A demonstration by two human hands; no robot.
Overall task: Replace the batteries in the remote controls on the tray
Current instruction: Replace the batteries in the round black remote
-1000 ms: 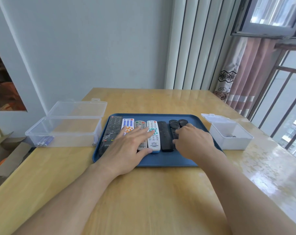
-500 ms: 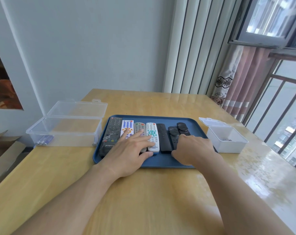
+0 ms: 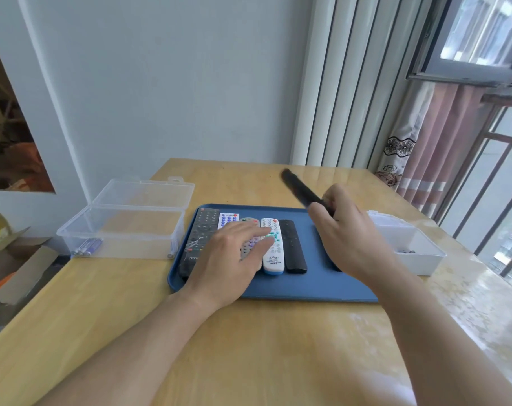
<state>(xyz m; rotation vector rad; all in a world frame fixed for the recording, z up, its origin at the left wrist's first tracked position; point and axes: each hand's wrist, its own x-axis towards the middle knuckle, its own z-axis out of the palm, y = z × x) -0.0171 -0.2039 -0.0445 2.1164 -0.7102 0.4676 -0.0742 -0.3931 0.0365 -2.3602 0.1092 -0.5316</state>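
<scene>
I see my right hand raised above the right half of the blue tray, its fingers curled around the near end of a slim black remote. That remote is lifted clear of the tray and tilted, its long axis running from my grip up and away to the left, with the free end pointing toward the far edge of the wooden table. It is plain, dark and blurred, so I cannot make out any buttons. My left hand lies flat on the left half of the tray, fingers straight and slightly spread, resting across the remotes lined up there side by side, all with their long axes pointing away from me: a large black remote at the tray's left edge, a white remote with blue buttons, a grey remote mostly under my fingers, a white remote with green buttons, and another black remote. Left of the tray stands a clear plastic box with its lid open and a few batteries in its near left corner. Right of the tray sits a small white box, partly hidden behind my right wrist.
</scene>
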